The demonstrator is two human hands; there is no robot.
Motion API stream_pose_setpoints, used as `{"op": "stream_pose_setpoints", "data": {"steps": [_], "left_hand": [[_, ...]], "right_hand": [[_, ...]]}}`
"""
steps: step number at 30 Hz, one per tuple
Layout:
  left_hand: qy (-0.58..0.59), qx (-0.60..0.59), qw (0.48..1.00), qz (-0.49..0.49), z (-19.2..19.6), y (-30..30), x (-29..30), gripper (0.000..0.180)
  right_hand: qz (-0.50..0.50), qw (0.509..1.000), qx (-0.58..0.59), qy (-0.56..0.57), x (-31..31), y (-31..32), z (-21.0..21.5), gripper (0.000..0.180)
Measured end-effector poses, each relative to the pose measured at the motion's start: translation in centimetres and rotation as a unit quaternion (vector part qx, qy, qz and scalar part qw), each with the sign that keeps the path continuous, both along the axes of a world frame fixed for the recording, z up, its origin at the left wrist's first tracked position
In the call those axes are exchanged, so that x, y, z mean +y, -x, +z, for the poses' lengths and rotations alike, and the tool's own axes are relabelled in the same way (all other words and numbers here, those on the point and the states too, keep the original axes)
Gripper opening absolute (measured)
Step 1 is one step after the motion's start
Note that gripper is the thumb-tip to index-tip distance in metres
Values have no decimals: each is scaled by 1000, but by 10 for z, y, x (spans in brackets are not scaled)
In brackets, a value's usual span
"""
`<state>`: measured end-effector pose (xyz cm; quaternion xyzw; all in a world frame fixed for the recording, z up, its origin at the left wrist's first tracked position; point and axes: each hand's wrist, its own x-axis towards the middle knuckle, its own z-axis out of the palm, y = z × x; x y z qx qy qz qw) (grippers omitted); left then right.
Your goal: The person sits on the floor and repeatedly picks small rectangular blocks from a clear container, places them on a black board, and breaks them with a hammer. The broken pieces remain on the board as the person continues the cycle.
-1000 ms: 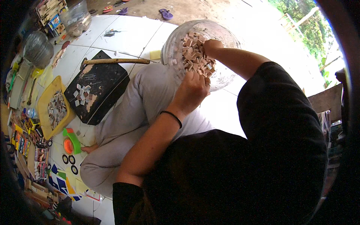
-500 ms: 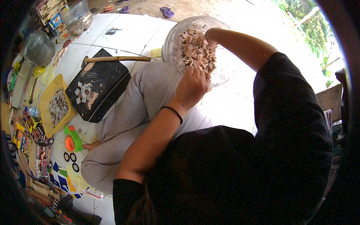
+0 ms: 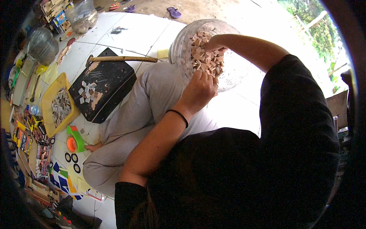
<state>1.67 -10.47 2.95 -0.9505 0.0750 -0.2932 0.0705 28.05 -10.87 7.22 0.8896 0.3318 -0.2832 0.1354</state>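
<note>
A big clear plastic tub (image 3: 179, 49), ribbed and round, tilts toward me beyond my knee. Inside it lies a heap of small flat wooden pieces (image 3: 207, 61). My left hand (image 3: 200, 89), a black band at its wrist, is closed with curled fingers on the tub's near rim. Reaching over from the right, my right hand (image 3: 216, 42) is down in the tub at the far side of the heap. Its fingers are hidden among the pieces, so what they hold does not show.
To my left is a black block (image 3: 110, 82) with a hammer (image 3: 122, 59), nails and small pale tiles on it. A yellow tray (image 3: 47, 114) of similar pieces, a green-orange tape dispenser (image 3: 76, 139), small wheels (image 3: 74, 157) and toy trucks (image 3: 44, 160) lie farther left.
The view has shifted slightly. My right hand has moved a little lower and deeper into the wooden pieces. My left hand keeps its place at the tub's rim.
</note>
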Motion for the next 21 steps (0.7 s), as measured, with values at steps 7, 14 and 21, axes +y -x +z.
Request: {"op": "stream_pose_setpoints", "data": {"steps": [7,14,21], "left_hand": [[10,-10,1000,-9,-2,-1,0,42],[21,-9,1000,-17,-1,0,0,42],[9,12,1000,-5,-1,2,-1,43]], "right_hand": [[139,963,39,228,0,6,-29,16],[339,888,-159,268,-27,26,-58,34],[214,939,-198,184,-26,58,-36,33]]}}
